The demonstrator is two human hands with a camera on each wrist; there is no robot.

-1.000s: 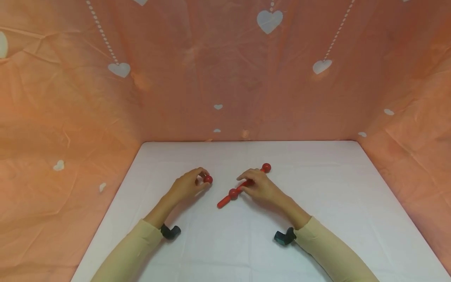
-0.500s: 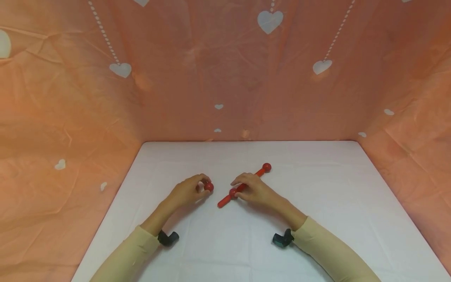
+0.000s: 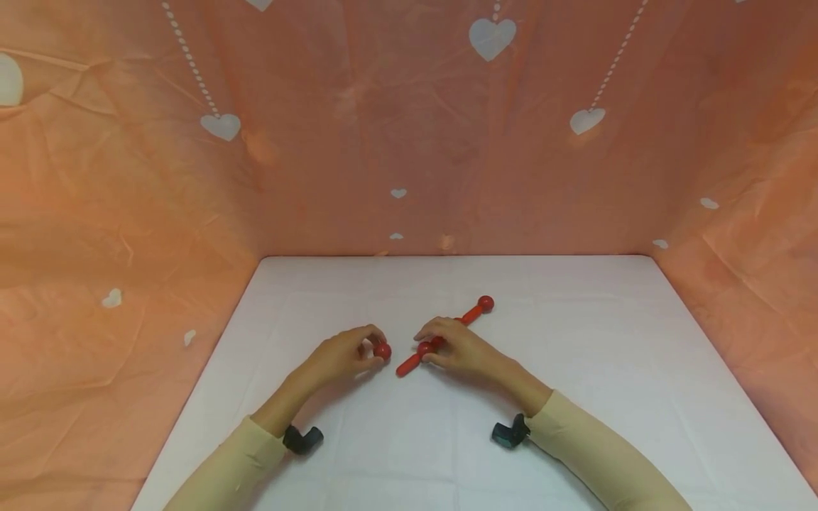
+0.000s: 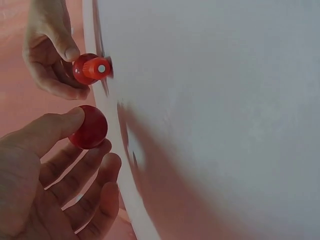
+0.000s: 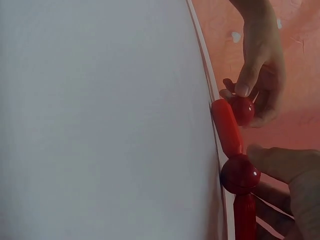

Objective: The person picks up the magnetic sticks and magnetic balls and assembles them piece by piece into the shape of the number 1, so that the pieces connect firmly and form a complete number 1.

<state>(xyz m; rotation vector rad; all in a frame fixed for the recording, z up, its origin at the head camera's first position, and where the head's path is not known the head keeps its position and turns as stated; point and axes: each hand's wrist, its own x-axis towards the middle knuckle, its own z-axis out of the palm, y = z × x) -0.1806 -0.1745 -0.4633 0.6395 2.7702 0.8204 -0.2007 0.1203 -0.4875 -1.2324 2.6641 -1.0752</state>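
Between its thumb and fingertips my left hand (image 3: pixel 341 353) pinches a glossy red ball (image 3: pixel 382 351); the left wrist view shows this ball (image 4: pixel 92 129) held off the white surface. My right hand (image 3: pixel 469 351) grips a slanting chain of red rods and balls at its nearer ball (image 3: pixel 424 349), thumb on one side and fingers on the other. Beyond that ball a red rod (image 5: pixel 227 127) points toward the left hand's ball, its end carrying a small pale disc (image 4: pixel 101 68). The chain's far end bears another red ball (image 3: pixel 486 304). The right hand hides its middle part.
A white tabletop (image 3: pixel 575 319) lies under both hands. Orange sheeting (image 3: pixel 358 142) with pale hearts stands behind it and along both sides. Dark wrist-worn cameras, one on the left wrist (image 3: pixel 303 440) and one on the right wrist (image 3: pixel 511 431), stick out inward.
My left hand has brought its ball nearer to me and slightly right, toward the chain's near end. My right hand has slid down along the chain to its nearer ball.
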